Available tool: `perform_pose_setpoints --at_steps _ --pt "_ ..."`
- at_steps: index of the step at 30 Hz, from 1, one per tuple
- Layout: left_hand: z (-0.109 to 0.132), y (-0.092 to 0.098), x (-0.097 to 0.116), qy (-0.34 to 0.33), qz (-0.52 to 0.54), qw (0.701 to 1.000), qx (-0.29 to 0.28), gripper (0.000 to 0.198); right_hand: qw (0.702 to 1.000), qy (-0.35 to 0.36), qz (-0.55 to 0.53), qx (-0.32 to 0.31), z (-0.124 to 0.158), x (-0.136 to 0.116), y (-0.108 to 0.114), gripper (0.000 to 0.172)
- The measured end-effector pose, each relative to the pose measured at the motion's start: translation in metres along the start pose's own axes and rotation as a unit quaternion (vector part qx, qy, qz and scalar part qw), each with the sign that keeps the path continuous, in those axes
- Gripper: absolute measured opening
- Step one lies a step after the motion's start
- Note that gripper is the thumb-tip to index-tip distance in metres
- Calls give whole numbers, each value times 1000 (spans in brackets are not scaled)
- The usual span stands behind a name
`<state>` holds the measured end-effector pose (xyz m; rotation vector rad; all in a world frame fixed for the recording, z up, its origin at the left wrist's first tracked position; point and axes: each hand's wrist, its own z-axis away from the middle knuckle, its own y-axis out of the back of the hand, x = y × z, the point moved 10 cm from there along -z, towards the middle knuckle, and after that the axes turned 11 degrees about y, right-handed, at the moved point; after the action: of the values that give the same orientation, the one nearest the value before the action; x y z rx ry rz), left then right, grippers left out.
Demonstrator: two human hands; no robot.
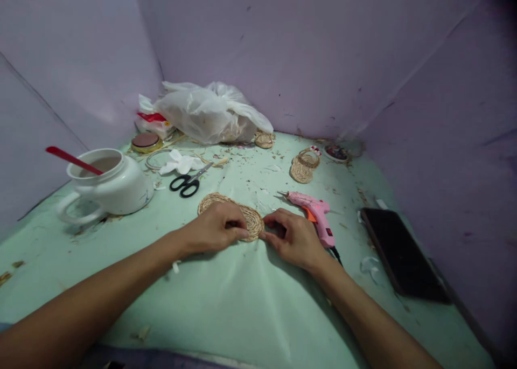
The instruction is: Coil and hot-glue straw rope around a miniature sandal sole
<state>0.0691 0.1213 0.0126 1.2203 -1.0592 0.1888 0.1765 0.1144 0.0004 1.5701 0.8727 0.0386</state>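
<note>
A woven straw slipper sole (253, 222), coiled from braided fibre, lies flat on the green table cover in front of me. Across its middle rests my left hand (218, 226), fingers curled and pressing on the braid, covering part of it. My right hand (291, 235) pinches the sole's right end between thumb and fingers at the rim. Just beyond the right hand, a pink glue gun (313, 210) with an orange trigger lies on its side, nozzle pointing left. Black-handled scissors (189, 185) lie partly open to the left of the sole.
A white mug-like pot (117, 188) holding a red-handled utensil stands left. A tied plastic bag (205, 113) sits against the back wall. A small finished straw slipper (302, 167) lies back right, a dark phone (404, 253) far right. Fibre scraps litter the cover.
</note>
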Motion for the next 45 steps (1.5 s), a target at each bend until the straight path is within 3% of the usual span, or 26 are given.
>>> perform_pose_setpoints --at_steps 2,4,6,8,14,20,27,33,45 --pt "1 17 -7 23 83 996 -19 9 1000 8 0 -5 1 -2 0 25" --pt "4 43 -9 9 108 994 13 10 1000 10 3 -7 2 -3 1 31" --pt "8 63 -10 -3 23 998 52 15 1000 7 6 -7 2 -4 2 35" --pt "10 69 -12 -7 -80 995 56 23 1000 -1 17 -5 2 -5 1 40" --pt "5 50 -20 -7 -192 981 20 37 990 -59 131 10 2 -12 -2 59" --pt "6 29 -15 13 -240 970 15 38 984 -76 160 12 1 -17 -2 46" --pt "9 24 -13 44 -234 971 35 30 994 -13 103 17 -6 -18 -3 43" --pt "5 21 -18 24 -171 984 31 28 996 10 77 37 -7 -17 -7 44" --pt "3 22 -21 33 -148 987 59 22 998 -4 41 51 -7 -14 -10 40"
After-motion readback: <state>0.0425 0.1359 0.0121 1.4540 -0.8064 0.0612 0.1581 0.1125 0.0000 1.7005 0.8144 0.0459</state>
